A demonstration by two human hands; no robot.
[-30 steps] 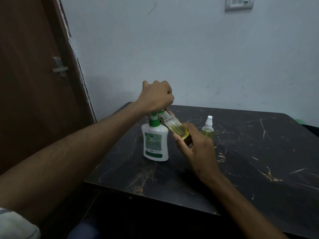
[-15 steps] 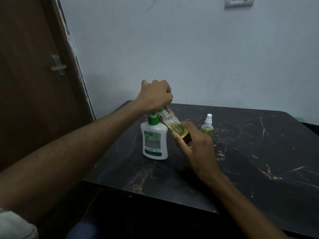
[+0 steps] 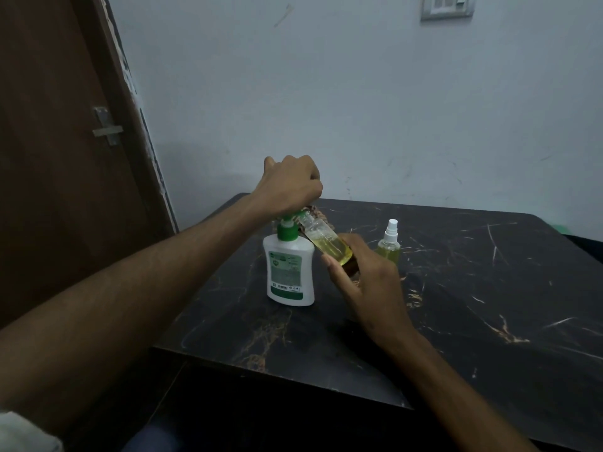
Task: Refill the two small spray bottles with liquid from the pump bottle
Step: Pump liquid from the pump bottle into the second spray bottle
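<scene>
Currently:
left hand (image 3: 290,185): fisted, pressing down on pump bottle (image 3: 289,270) head; bottle upright on table (image 3: 456,305)
right hand (image 3: 365,282): grips open spray bottle (image 3: 328,243), tilted, mouth at pump nozzle
capped spray bottle (image 3: 389,244): upright, just beyond right hand

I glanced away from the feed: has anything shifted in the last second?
Nothing visibly changed. The left hand still presses the pump bottle, the right hand still holds the open spray bottle tilted at the nozzle, and the capped spray bottle stands untouched.
</scene>
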